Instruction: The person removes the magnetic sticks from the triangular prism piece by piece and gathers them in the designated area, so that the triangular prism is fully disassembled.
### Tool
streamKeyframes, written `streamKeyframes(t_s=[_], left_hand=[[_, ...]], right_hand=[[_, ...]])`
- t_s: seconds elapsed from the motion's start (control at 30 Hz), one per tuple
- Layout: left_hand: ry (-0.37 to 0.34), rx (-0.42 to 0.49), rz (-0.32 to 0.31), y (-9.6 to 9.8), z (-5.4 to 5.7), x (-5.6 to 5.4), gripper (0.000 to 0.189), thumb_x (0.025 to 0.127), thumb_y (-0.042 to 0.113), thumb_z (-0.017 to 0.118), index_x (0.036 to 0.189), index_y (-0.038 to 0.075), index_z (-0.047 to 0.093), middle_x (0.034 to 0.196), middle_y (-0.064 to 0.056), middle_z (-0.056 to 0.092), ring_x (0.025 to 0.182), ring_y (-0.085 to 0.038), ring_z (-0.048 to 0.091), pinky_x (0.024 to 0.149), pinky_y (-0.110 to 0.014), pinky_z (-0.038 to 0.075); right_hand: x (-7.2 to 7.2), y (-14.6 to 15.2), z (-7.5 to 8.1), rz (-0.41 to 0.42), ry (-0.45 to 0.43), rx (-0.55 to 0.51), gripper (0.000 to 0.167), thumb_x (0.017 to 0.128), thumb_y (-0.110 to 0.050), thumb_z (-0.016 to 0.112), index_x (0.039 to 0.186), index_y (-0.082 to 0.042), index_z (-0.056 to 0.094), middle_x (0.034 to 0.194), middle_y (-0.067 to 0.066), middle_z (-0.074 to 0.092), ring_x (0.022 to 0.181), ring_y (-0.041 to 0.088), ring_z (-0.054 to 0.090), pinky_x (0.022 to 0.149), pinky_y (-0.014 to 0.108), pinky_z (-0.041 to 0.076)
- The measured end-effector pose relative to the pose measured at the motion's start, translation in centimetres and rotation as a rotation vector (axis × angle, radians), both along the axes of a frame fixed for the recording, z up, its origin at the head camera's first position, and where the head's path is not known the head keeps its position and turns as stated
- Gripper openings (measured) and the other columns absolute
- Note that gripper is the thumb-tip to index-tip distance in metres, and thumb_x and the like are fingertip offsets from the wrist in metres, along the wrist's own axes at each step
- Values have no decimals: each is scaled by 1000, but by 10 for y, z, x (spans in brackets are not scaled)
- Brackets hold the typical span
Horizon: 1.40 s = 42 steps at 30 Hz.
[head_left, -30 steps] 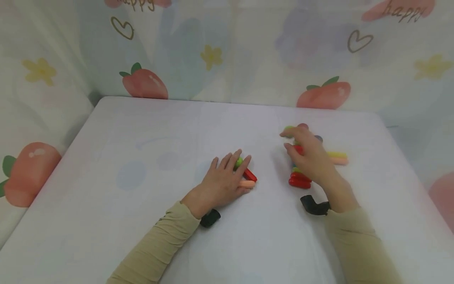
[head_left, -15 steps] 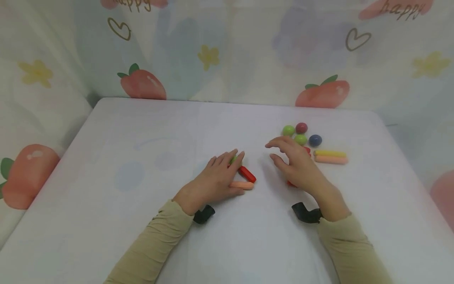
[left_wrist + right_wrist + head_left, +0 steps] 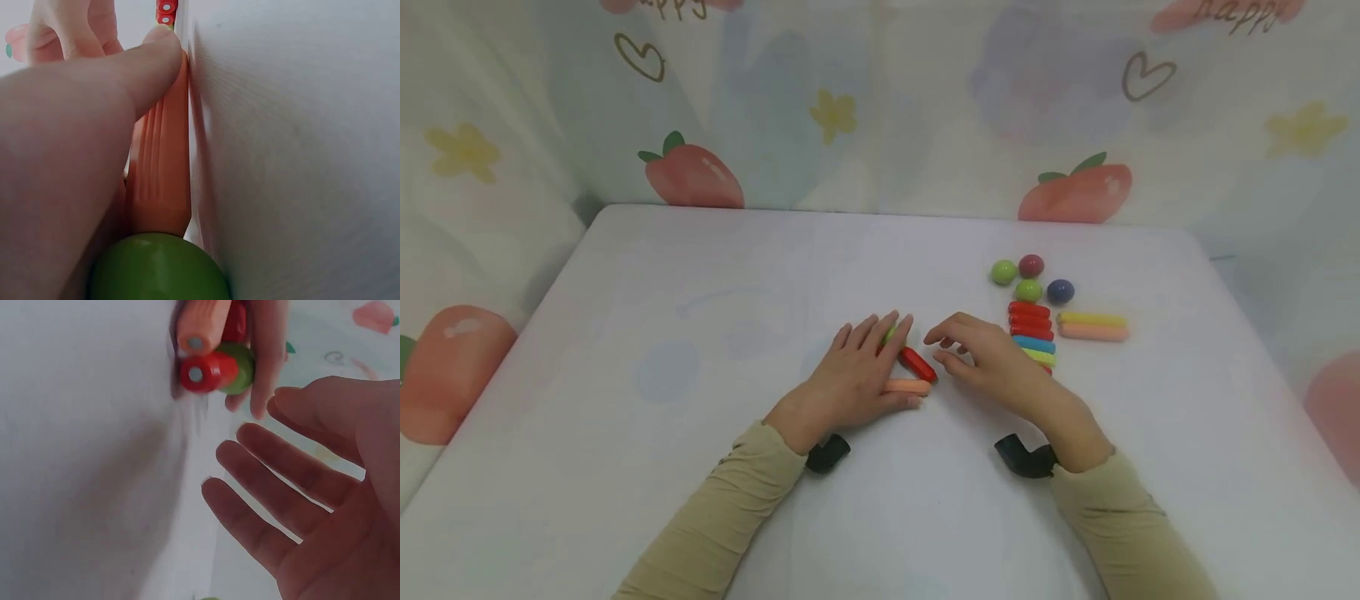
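My left hand (image 3: 850,379) rests with fairly straight fingers over a small group of magnetic sticks and balls. A red stick (image 3: 918,364) and an orange stick (image 3: 907,386) stick out from under it, and a green ball (image 3: 890,335) shows between its fingers. In the left wrist view the thumb lies along the orange stick, whose near end meets another green ball (image 3: 159,269). Just right of the red stick hovers my right hand (image 3: 992,358), fingers loosely bent and holding nothing. The right wrist view shows round silver discs on the stick ends.
Right of my right hand lies a row of red, blue and yellow-green sticks (image 3: 1032,323). Behind it sit several balls (image 3: 1028,290); beside it lie a yellow stick (image 3: 1092,319) and an orange one. The white table (image 3: 775,258) ends at a patterned curtain (image 3: 917,125).
My right hand has moved left and nearer, from above the row of sticks to beside the red stick, uncovering the row and balls. My left hand has stayed over its group.
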<state>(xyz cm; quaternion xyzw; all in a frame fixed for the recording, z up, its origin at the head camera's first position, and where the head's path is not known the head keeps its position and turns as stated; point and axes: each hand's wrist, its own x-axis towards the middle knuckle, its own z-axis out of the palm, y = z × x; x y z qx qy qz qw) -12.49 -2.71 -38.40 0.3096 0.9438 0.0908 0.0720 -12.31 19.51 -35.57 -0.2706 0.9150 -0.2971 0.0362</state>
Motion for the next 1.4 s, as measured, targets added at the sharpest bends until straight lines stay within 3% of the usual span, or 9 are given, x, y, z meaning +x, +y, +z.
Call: streamKeyframes(t_s=[0.17,0.47,0.83,1.4], left_hand=[[2,-5,2,1,-1,0,99,90,69,53,161,16,7,166,-9,18,151,-34,24,120,-56,24],[49,-44,-16,2,-2,-1,99,91,68,51,161,14,7,165,-10,20,150,-34,25,119,-56,26],[48,-44,-18,1,-2,-1,98,91,67,53,160,14,8,164,-10,20,149,-34,26,118,-56,27],[36,-56,-9,2,-3,0,97,92,67,50,161,14,5,165,-9,19,150,-34,24,119,-56,26]], right_hand=[[2,-8,-5,16,-59,27,27,91,-6,69,117,-7,66,110,6,69,99,20,66,88,39,58],[5,-17,-12,-17,-28,73,37,89,-13,73,125,-9,63,113,4,69,102,21,62,90,39,56],[4,-22,-16,-35,-42,46,39,88,-8,72,125,-6,60,109,6,67,91,17,60,81,33,57],[6,-26,-13,-46,-41,102,40,85,-7,75,123,-7,61,107,7,67,95,20,62,86,37,59]])
